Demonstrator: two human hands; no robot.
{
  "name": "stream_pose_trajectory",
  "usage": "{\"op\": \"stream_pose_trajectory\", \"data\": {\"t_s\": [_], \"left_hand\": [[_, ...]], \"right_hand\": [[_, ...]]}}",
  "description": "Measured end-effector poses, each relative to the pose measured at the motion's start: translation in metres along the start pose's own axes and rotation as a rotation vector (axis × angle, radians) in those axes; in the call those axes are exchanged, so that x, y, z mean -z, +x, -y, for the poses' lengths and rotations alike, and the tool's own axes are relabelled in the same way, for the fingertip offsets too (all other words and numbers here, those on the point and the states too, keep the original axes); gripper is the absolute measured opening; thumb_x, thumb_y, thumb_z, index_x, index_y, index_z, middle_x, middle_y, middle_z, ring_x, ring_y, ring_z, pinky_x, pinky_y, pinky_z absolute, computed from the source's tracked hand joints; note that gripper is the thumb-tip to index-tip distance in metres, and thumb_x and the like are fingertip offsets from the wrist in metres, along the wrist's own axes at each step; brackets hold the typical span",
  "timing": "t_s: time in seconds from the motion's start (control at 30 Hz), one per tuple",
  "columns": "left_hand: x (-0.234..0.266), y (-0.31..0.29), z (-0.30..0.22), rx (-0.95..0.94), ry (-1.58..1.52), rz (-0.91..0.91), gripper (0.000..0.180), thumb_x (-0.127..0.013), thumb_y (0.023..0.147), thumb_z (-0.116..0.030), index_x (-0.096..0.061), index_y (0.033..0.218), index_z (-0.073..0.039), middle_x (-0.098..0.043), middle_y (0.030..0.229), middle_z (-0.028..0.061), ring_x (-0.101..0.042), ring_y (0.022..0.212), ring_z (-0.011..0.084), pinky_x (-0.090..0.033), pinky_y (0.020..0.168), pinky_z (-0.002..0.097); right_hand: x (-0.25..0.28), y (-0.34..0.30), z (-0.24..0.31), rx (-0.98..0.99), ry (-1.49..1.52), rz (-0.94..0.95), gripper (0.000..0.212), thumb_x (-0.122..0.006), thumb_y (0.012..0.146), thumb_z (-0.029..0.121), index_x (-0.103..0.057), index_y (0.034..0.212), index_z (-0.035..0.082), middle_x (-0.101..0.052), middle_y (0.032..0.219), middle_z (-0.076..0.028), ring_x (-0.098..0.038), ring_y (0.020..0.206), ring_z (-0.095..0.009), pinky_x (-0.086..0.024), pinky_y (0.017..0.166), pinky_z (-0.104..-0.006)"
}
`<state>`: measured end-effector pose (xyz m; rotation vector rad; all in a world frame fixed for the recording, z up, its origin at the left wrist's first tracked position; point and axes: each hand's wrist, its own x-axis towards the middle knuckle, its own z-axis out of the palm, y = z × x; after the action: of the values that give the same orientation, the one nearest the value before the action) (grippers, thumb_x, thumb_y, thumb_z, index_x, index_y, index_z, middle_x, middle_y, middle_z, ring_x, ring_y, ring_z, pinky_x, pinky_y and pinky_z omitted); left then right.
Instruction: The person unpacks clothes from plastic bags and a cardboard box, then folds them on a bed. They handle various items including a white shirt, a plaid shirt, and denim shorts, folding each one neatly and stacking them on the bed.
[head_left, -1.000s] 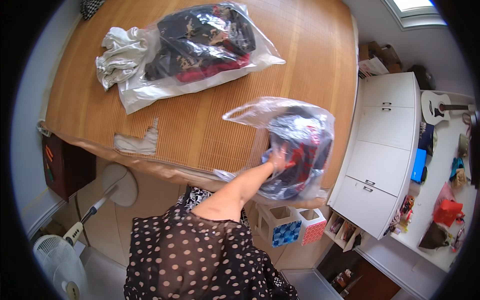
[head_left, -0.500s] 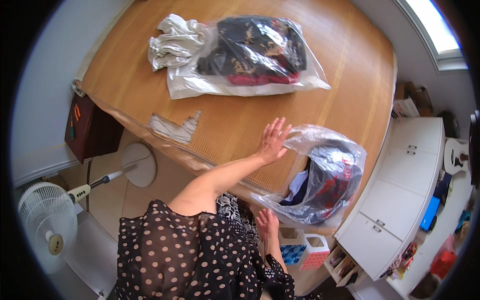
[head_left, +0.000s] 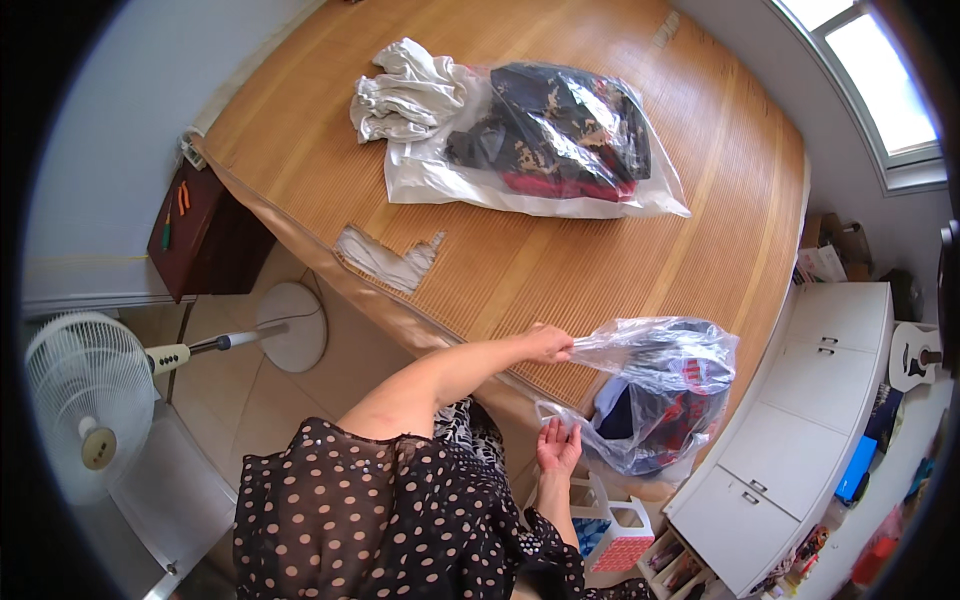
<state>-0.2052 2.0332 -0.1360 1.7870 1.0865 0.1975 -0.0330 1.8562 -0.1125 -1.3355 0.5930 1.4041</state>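
Observation:
At the bed's near right corner lies a clear plastic bag (head_left: 655,345) with folded dark clothes (head_left: 690,405) inside, partly blurred by shine. My left hand (head_left: 548,343) is closed on the far side of the bag's mouth, drawing the film into a tight twist. Below the near side of the mouth, my right hand (head_left: 558,447) has its palm turned up and its fingers loosely stretched against the loose rim. Between the hands the mouth gapes, and a blue and dark garment (head_left: 615,408) shows in it.
Farther back on the bed mat (head_left: 500,270) rests another clear bag (head_left: 570,135) of dark patterned clothes, with bunched white cloth (head_left: 410,95) at its left. A standing fan (head_left: 95,400) is at the left; a white cabinet (head_left: 790,400) lines the right. Patterned boxes (head_left: 618,545) stand below the bed edge.
My left hand has gone from spread fingers beside the bag to gripping its rim, pulled nearer. My right hand has turned palm up at the near rim. The view has shifted somewhat.

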Motion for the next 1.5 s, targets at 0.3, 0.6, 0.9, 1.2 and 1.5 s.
{"op": "stream_pose_trajectory", "data": {"t_s": [0.3,0.6,0.9,1.2,1.5], "left_hand": [[0.01,-0.086,0.02,-0.004,-0.093,-0.275,0.029,-0.063,0.068,-0.021,-0.057,0.089,-0.002,-0.058,0.079,0.0144,-0.056,0.076,0.0279,-0.045,0.068,0.0368],[0.072,-0.139,0.019,-0.036,-0.134,-0.24,0.028,-0.062,0.069,-0.02,-0.058,0.089,-0.001,-0.059,0.076,0.0148,-0.057,0.071,0.0266,-0.045,0.064,0.0352],[0.173,-0.182,0.13,0.031,-0.213,-0.296,0.031,-0.058,0.073,-0.02,-0.058,0.099,-0.004,-0.059,0.091,0.0144,-0.057,0.084,0.0245,-0.046,0.075,0.0346],[0.355,-0.163,0.269,0.288,0.433,-0.849,0.056,-0.062,0.067,-0.012,-0.044,0.12,-0.01,-0.029,0.133,0.0125,-0.028,0.123,0.0303,-0.027,0.1,0.0412],[0.435,-0.133,0.309,0.477,0.756,-0.453,0.04,-0.059,0.07,-0.016,-0.049,0.108,-0.012,-0.047,0.116,0.0101,-0.04,0.113,0.0256,-0.017,0.102,0.0452]], "right_hand": [[0.037,-0.018,-0.014,0.038,-0.243,0.435,0.013,-0.054,0.075,0.01,-0.053,0.087,0.006,-0.06,0.077,-0.009,-0.057,0.08,-0.026,-0.044,0.076,-0.0368],[-0.011,-0.079,-0.058,0.08,-0.45,0.433,0.022,-0.056,0.076,0.003,-0.047,0.096,0.0,-0.054,0.072,-0.01,-0.056,0.068,-0.022,-0.048,0.073,-0.0367],[-0.043,-0.082,-0.143,0.103,-0.601,0.207,0.018,-0.056,0.078,0.009,-0.05,0.093,0.0,-0.058,0.07,-0.01,-0.057,0.064,-0.021,-0.046,0.061,-0.0298],[-0.045,-0.099,-0.173,0.404,-0.823,-0.219,0.023,-0.054,0.077,0.008,-0.047,0.097,0.0,-0.059,0.069,-0.01,-0.057,0.057,-0.018,-0.041,0.049,-0.0266],[-0.069,-0.106,-0.166,0.319,-0.97,-0.34,0.019,-0.054,0.076,0.002,-0.047,0.094,-0.001,-0.055,0.074,-0.007,-0.057,0.06,-0.015,-0.043,0.052,-0.0237]]}}
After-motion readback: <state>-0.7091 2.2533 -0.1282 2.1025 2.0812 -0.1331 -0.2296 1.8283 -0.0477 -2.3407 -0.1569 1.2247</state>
